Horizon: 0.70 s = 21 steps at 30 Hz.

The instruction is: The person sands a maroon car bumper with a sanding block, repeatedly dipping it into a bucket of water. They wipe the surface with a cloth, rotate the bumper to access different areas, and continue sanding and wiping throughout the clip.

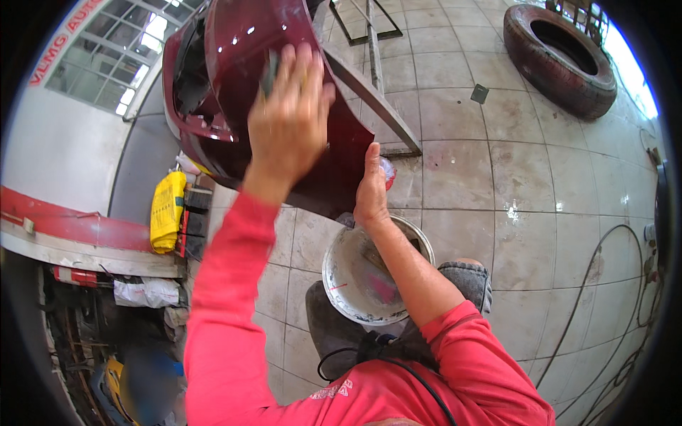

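Observation:
A glossy maroon car bumper (234,50) stretches from the upper middle down toward me, its surface wet in places. My left hand (288,117) lies over it with fingers extended and slightly blurred, pressing a dark sheet of sandpaper (271,73) to the paint. Most of that sheet is hidden under the fingers. At the bumper's near right corner, my right hand (371,188) grips the edge, thumb up and fingers behind the panel. Below that hand, between my knees, stands a white bucket (331,287) with cloudy water and something pink inside.
A metal stand (376,103) supports the bumper. On the tiled floor (526,241) are a tire (561,60), a small dark square sheet (479,94) and a long hose or cable (584,298). A yellow cloth (167,213) hangs at the left, above a cluttered shelf (78,334).

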Available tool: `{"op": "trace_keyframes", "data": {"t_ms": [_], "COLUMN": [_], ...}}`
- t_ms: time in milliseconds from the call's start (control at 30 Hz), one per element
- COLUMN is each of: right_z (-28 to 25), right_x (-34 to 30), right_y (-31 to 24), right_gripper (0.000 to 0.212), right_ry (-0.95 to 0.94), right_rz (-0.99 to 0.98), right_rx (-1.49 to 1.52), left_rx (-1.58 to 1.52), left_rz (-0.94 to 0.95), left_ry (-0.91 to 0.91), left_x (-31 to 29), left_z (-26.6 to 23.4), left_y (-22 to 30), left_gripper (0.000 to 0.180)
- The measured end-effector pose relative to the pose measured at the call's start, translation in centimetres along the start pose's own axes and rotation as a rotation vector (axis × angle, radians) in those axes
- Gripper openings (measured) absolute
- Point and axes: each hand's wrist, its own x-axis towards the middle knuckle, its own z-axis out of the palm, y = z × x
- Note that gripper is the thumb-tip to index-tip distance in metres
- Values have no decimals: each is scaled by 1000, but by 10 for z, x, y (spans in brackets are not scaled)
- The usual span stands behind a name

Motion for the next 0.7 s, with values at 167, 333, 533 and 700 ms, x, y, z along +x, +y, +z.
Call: {"op": "trace_keyframes", "data": {"t_ms": [167,333,533,700], "right_z": [3,7,-7,12], "right_x": [-10,-23,-3,-22], "right_y": [-6,-25,-14,-12], "right_gripper": [77,84,85,82], "right_ry": [51,-43,34,-14], "right_rz": [-1,-66,-27,-46], "right_rx": [93,98,81,30], "left_rx": [-154,-122,-253,86], "left_rz": [55,-83,31,-43], "left_ry": [-82,-109,-72,-300], "left_x": [37,90,-13,126], "left_z": [17,30,16,47], "left_y": [-43,-93,2,-132], "left_gripper": [36,45,37,41]}}
